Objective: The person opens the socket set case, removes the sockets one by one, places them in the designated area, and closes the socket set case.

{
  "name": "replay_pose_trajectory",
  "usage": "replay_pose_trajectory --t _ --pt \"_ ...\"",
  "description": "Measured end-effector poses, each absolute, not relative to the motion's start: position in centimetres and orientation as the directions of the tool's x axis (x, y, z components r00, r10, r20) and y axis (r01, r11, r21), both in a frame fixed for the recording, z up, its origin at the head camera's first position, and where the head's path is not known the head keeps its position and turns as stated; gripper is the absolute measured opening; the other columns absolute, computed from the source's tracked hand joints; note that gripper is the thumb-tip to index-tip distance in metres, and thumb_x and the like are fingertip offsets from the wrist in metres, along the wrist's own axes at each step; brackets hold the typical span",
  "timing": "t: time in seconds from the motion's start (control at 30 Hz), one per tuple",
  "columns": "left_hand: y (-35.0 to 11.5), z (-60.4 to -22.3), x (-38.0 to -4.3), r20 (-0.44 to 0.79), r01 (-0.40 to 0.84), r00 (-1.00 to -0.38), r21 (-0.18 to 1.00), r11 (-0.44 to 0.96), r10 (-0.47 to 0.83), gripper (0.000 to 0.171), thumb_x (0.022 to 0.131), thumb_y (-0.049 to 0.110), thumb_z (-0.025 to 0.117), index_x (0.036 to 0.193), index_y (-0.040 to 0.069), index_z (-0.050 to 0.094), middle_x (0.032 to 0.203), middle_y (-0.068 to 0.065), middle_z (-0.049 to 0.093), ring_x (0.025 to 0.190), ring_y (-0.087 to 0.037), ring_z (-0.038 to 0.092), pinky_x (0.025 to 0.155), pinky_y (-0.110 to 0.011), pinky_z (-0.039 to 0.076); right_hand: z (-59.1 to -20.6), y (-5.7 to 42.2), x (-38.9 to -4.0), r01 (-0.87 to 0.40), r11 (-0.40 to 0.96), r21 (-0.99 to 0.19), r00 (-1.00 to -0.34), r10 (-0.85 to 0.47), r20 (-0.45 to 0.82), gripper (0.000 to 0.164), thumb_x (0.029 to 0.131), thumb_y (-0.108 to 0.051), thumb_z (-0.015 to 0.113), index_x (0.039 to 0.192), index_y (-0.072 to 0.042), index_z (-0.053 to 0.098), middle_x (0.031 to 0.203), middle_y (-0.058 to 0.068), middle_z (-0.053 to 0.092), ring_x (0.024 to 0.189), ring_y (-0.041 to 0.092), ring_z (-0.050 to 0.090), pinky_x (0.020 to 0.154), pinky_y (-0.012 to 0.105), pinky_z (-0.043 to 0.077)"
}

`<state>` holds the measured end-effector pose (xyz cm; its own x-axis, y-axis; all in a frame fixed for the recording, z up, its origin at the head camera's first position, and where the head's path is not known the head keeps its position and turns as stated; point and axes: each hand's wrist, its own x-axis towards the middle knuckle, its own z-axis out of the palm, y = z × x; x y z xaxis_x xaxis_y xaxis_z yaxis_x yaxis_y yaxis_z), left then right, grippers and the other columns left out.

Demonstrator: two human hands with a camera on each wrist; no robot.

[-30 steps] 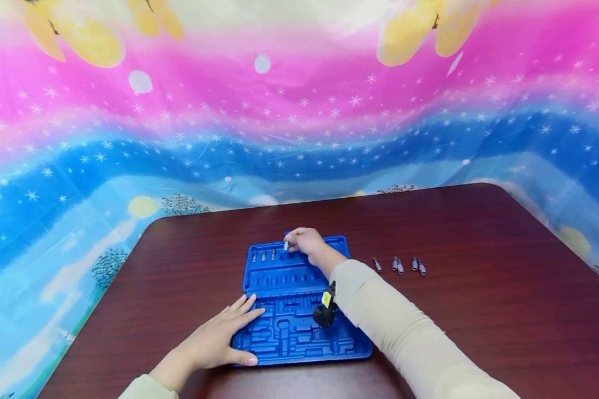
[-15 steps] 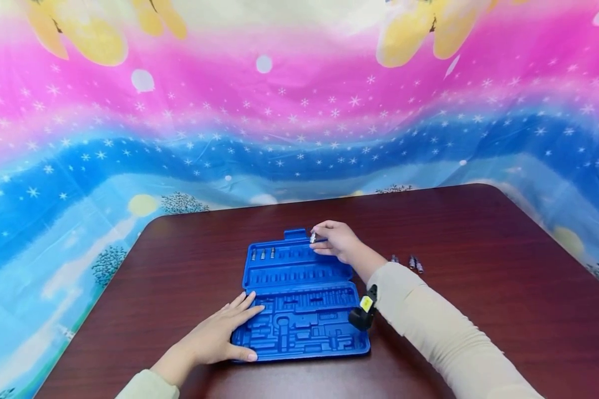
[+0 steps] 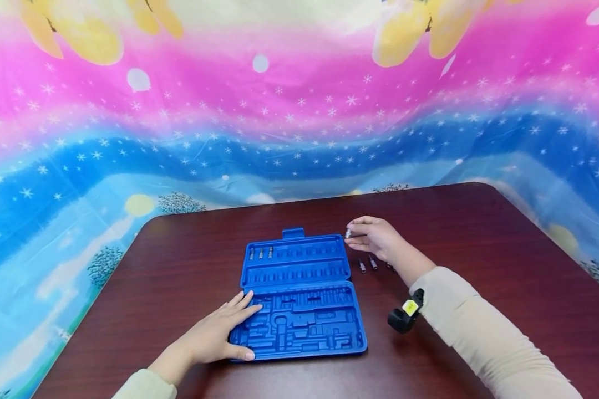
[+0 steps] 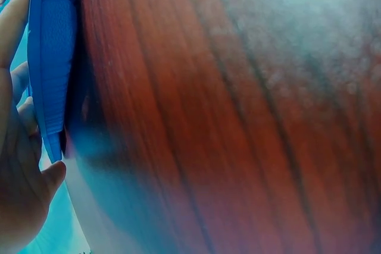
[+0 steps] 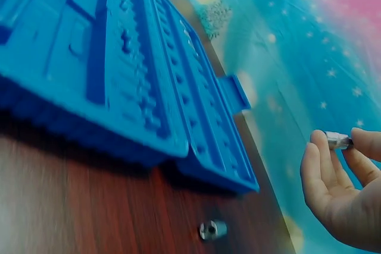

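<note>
1. At the right wrist, on a black camera [image 3: 404,318], we find one yellow label [image 3: 410,307]; its marking is too small for us to read.
2. On the dark red table [image 3: 454,233] we count one open blue case [image 3: 324,324], with three metal bits [image 3: 261,253] at its top row's left end.
3. Right of it we count at least three loose bits [image 3: 372,262], partly hidden.
4. The right hand [image 3: 376,239] pinches one silver bit [image 3: 348,233] near the case's upper right corner.
5. The left hand [image 3: 217,332], fingers spread apart, rests on the case's left edge.
</note>
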<state>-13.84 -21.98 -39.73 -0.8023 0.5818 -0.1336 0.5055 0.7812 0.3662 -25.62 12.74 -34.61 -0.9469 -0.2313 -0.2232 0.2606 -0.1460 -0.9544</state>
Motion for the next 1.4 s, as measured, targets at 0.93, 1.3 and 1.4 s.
replay_pose_trajectory --t 0.93,1.3,1.4 --pt "-22.1 -39.8 -13.6 -0.077 0.597 -0.780 0.205 0.776 0.621 0.083 0.070 0.069 0.041 0.135 0.019 0.032 0.141 -0.006 0.020 0.128 -0.025 0.015 0.099 -0.046 0.018 -35.8 21.9 -22.2 0.136 0.120 -0.983 -0.987 -0.073 -0.146 0.024 0.088 -0.019 0.051 0.102 -0.001 0.044 0.081 0.000 0.056 0.076 0.010 0.061 0.075 0.033 0.047" --pt "-22.1 -39.9 -13.7 -0.080 0.594 -0.781 0.211 0.776 0.619 0.082 0.070 0.069 0.041 0.135 0.019 0.032 0.141 -0.006 0.020 0.128 -0.025 0.016 0.099 -0.047 0.018 -37.4 25.5 -21.4 0.091 0.317 -0.944 -0.989 -0.083 -0.123 0.035 0.087 -0.023 0.052 0.106 0.006 0.045 0.090 0.001 0.055 0.085 0.014 0.056 0.078 0.037 0.045" --pt "-22.1 -39.9 -13.7 -0.079 0.593 -0.782 0.210 0.777 0.618 0.082 0.071 0.069 0.042 0.135 0.019 0.032 0.141 -0.006 0.020 0.128 -0.025 0.015 0.099 -0.047 0.017 -37.8 26.0 -21.5 0.114 0.327 -0.938 -0.986 -0.080 -0.147 0.034 0.087 -0.021 0.052 0.105 0.007 0.045 0.088 0.000 0.056 0.083 0.014 0.056 0.076 0.034 0.046"
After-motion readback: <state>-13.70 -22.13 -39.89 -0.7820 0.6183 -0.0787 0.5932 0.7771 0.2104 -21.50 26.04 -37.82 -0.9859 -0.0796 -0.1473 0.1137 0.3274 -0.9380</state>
